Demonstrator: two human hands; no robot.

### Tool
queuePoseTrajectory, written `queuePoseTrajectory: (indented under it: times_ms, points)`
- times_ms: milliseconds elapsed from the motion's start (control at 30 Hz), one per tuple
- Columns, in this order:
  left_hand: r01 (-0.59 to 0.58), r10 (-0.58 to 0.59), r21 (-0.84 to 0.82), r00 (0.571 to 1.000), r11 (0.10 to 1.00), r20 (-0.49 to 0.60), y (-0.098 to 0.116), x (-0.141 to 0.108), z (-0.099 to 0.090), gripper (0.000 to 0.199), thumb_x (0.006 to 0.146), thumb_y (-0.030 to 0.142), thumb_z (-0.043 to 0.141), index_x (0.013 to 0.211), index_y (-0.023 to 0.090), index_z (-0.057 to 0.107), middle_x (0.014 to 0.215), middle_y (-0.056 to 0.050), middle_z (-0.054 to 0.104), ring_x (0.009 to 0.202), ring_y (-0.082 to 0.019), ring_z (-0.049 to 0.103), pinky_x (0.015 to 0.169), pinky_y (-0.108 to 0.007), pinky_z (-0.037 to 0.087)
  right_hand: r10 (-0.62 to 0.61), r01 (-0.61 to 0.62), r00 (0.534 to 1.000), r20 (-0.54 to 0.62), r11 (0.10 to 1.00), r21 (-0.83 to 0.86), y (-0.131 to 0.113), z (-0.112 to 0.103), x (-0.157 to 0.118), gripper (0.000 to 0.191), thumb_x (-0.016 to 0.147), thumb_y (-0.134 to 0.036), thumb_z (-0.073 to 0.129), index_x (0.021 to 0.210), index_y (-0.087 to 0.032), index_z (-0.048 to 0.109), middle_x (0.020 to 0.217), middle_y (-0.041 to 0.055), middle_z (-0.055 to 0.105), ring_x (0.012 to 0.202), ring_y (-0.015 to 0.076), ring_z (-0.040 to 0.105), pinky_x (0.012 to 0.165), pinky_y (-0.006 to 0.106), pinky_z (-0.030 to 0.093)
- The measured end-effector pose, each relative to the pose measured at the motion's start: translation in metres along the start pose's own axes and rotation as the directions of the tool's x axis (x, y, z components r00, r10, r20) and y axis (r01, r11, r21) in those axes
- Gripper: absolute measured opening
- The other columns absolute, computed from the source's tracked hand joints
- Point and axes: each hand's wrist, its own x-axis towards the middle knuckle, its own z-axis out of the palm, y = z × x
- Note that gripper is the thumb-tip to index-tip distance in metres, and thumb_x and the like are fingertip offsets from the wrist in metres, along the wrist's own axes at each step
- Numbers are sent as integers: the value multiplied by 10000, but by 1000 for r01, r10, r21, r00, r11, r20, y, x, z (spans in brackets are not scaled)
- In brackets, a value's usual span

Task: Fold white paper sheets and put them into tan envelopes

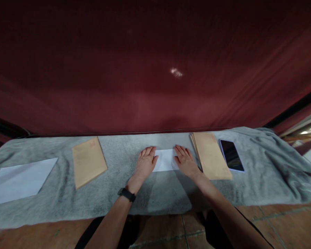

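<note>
A small white sheet of paper (166, 160), perhaps folded, lies flat on the grey cloth in front of me. My left hand (145, 160) rests flat over its left end, fingers stretched out. Over the right end lies my right hand (184, 159), also flat with its fingers extended. Close beside my right hand is a stack of brown envelopes (213, 155). Farther to the left, a brown envelope (89, 162) lies at an angle on the cloth.
A phone (232, 155) lies right of the envelope stack. White paper (20, 180) sits at the far left. The grey cloth (119, 148) is wrinkled at both ends. A dark red surface (145, 110) rises behind it, and a tiled floor (166, 231) shows below.
</note>
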Motion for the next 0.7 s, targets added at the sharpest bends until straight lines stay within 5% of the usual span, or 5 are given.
queuePoseTrajectory:
  times_ms: [233, 400, 567, 700]
  points:
    - [51, -49, -122, 998, 991, 26, -1, 19, -2, 312, 881, 245, 685, 1188, 188, 689, 1162, -104, 658, 1131, -279, 592, 1003, -413, 479, -41, 39, 998, 54, 998, 51, 6, -3, 16, 504, 947, -177, 489, 1448, -215, 533, 1511, 112, 525, 1393, 240, 473, 1192, 477, 288]
    - [27, -35, -275, 999, 961, -24, 2, 23, -7, 103, 892, 143, 634, 916, 202, 715, 954, -60, 687, 986, -229, 649, 928, -365, 516, -47, 39, 998, 47, 987, 157, 8, -12, 24, 488, 896, -164, 555, 1382, -181, 598, 1397, 131, 605, 1295, 245, 543, 1151, 443, 366]
    - [-151, 36, -391, 958, 908, -284, 11, 10, -35, 187, 999, 263, 519, 959, 233, 699, 971, -41, 721, 985, -212, 657, 910, -376, 514, -66, 99, 992, -106, 935, 340, 7, -42, 31, 367, 979, -196, 481, 1288, -214, 678, 1120, 86, 726, 1066, 225, 654, 980, 385, 522]
    - [-297, 149, -274, 878, 915, -454, 8, -8, -53, 218, 1025, 275, 489, 1027, 245, 705, 1087, -48, 725, 1068, -216, 641, 966, -408, 485, -132, 205, 954, -271, 942, 264, 10, -66, 21, 402, 1036, -217, 395, 1308, -286, 682, 1226, 59, 716, 1188, 229, 620, 1082, 438, 471]
